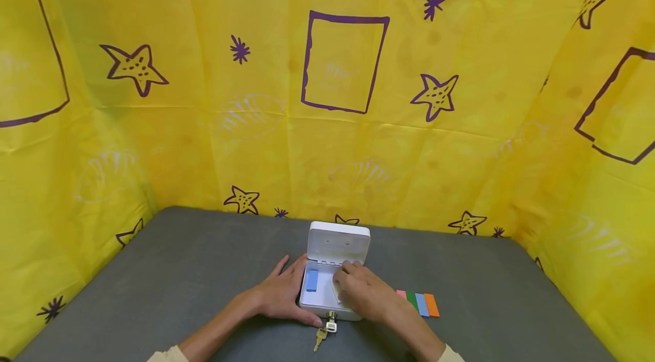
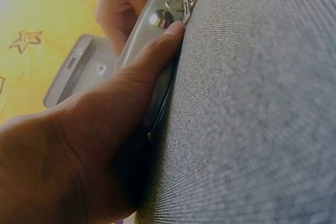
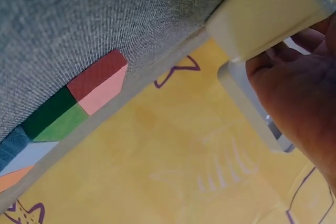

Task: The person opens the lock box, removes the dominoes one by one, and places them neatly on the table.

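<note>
A small white metal cash box [image 1: 319, 310] stands on the dark table with its lid [image 1: 338, 245] raised at the back. My left hand [image 1: 281, 294] rests against its left side, fingers extended and thumb along the front near the lock [image 2: 160, 18]. Two keys [image 1: 320, 338] on a ring hang from that lock. Inside, a light blue block [image 1: 311, 281] lies at the left. My right hand [image 1: 364, 292] reaches into the right part with bent fingers, pinching a pale cream flat piece [image 1: 336, 292]. Its fingertips are mostly hidden by the box wall [image 3: 268, 14] in the right wrist view.
Right of the box, beyond my right wrist, a row of coloured blocks lies on the grey table [image 1: 204, 271]: pink [image 3: 100, 82], green [image 3: 58, 114], blue [image 1: 422, 304] and orange [image 1: 432, 305]. A yellow patterned cloth [image 1: 338, 152] hangs around the table's back and sides.
</note>
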A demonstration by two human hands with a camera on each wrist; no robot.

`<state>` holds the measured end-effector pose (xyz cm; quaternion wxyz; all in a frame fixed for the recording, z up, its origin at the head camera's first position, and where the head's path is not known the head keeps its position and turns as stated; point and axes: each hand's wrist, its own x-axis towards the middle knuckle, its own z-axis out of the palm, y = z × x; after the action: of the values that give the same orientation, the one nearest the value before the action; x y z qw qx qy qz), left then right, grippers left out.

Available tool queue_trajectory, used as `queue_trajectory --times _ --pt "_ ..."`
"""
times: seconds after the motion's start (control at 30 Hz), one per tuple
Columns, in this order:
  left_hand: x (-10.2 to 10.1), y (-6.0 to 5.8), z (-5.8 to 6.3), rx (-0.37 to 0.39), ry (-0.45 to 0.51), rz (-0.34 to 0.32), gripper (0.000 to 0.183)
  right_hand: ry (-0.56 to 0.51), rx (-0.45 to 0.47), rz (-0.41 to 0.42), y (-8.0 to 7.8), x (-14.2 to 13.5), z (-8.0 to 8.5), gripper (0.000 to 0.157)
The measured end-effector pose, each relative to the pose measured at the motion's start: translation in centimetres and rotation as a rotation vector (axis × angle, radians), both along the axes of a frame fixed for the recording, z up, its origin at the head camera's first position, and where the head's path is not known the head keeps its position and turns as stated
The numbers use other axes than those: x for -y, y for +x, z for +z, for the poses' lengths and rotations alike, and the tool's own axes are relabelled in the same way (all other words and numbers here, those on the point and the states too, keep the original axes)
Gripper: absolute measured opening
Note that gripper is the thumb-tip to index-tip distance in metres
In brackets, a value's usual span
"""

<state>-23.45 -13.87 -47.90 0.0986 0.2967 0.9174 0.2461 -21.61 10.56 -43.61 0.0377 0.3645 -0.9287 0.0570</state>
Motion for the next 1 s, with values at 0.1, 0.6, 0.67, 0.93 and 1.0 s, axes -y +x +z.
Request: queue_trajectory --times 0.1,0.6,0.67,0.93,1.0 --pt "0.0 0.1 0.0 0.002 0.003 -0.003 0.135 0.008 0.029 -0.013 0.0 0.0 0.1 0.028" --pt "0.0 -0.1 -0.5 -0.013 0.047 -0.010 0.133 -0.278 0.244 -0.016 -0.1 -0.2 0.4 0.025" --pt "0.0 0.0 -0.3 -0.008 0.040 -0.015 0.132 -0.328 0.254 0.010 -0.2 -0.3 0.4 0.024" --pt "0.0 -0.2 -0.6 0.001 0.024 -0.003 0.135 -0.409 0.240 0.039 -0.6 -0.7 1.2 0.018" --pt "0.0 -0.3 -0.6 0.004 0.022 0.000 0.135 -0.413 0.245 0.030 -0.6 -0.8 1.7 0.017"
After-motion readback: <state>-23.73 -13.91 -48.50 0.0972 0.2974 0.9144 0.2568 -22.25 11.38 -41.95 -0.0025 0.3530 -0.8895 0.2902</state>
